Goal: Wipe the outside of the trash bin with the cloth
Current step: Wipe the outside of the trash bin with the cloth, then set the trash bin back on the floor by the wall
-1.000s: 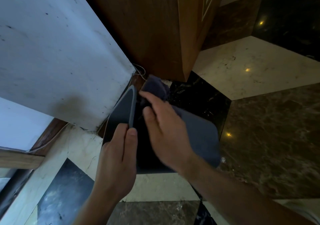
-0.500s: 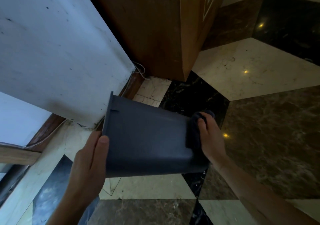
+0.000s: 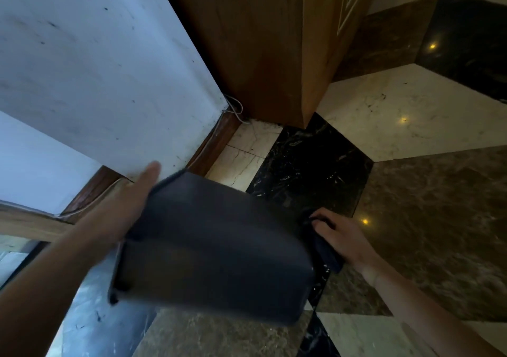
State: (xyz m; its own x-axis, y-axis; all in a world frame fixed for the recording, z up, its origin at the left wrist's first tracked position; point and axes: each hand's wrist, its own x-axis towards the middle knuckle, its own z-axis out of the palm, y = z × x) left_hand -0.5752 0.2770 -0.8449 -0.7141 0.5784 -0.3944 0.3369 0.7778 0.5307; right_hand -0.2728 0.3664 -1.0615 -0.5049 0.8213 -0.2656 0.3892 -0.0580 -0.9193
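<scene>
Head view: dark plastic trash bin point(image 3: 214, 249) held tilted over marble floor point(image 3: 411, 109), left hand point(image 3: 120, 214) gripping its rim end, right hand point(image 3: 343, 238) pressing bunched cloth point(image 3: 326, 252) to its base—likely light, rigid, smooth; rim grips best.

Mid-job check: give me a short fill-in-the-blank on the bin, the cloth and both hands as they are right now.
1. The dark trash bin is held off the floor, tipped onto its ____.
2. The cloth is in the ____ hand.
3. The left hand holds the bin at its ____ end.
4. The cloth is pressed against the bin's ____ end.

Missing words: side; right; open; bottom
</scene>
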